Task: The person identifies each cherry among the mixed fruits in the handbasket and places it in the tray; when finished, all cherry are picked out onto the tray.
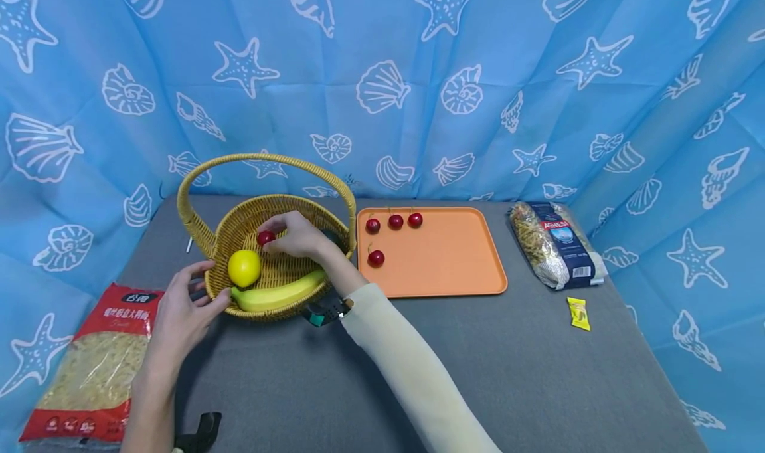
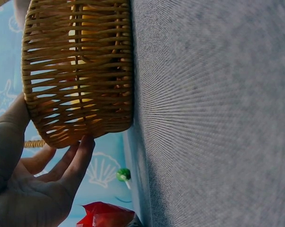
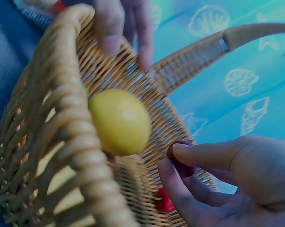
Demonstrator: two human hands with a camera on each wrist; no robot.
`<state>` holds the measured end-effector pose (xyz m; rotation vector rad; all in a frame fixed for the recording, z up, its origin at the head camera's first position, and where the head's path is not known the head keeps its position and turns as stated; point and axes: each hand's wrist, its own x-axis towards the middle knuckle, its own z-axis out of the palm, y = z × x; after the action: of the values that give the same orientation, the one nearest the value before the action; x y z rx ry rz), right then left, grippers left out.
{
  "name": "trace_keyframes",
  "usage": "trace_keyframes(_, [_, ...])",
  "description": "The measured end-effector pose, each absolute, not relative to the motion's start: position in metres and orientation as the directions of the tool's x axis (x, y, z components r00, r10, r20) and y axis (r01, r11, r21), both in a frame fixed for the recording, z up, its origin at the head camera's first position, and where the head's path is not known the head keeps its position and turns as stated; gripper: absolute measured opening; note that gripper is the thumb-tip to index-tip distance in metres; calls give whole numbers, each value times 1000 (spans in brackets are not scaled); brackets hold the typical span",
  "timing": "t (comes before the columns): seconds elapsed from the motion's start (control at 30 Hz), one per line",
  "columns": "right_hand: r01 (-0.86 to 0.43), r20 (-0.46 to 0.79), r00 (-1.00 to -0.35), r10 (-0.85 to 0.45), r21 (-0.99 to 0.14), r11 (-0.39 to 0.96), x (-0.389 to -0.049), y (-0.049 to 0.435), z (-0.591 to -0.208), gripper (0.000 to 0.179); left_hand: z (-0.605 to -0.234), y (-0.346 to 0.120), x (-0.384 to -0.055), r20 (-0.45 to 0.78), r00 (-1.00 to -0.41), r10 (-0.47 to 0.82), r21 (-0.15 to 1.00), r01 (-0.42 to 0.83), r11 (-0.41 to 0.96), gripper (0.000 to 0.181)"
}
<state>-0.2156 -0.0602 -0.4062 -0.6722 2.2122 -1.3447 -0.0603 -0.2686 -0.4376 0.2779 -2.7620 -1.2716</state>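
A wicker basket with a tall arched handle stands left of centre. My left hand grips its left side, the thumb at the rim and the fingertips against the woven wall in the left wrist view. Over the basket's inside, my right hand pinches a dark red cherry between thumb and finger. Below that cherry lies another red item with a green stem. A yellow lemon-like fruit and a banana lie in the basket. Behind my right hand a dark item is partly hidden.
Right of the basket, an orange tray carries several cherries. Bagged pasta and a small yellow packet lie farther right. A red pasta bag lies at the left. A blue curtain hangs behind the table.
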Motion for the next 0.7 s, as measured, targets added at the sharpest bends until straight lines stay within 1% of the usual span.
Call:
trace_keyframes(0.2, [-268,-30,-755,-655,-898,350,-201,-37,-382,37,-437,-268,-61,7,-980,-200,760,-125,638,64])
trace_keyframes(0.33, [-340,40,-708,-705,-894,291,-187,-16,-361,39,-438,-268,-61,6,-979,-204,759,-128,638,65])
trace_keyframes(0.5, [-369,106,-654,-749,-909,194,-169,19,-344,38,-438,-268,-60,6,-979,-204,759,-128,638,65])
trace_keyframes(0.7, [-338,155,-640,-752,-936,95,-155,68,-338,38,-437,-268,-60,13,-980,-200,753,-122,646,64])
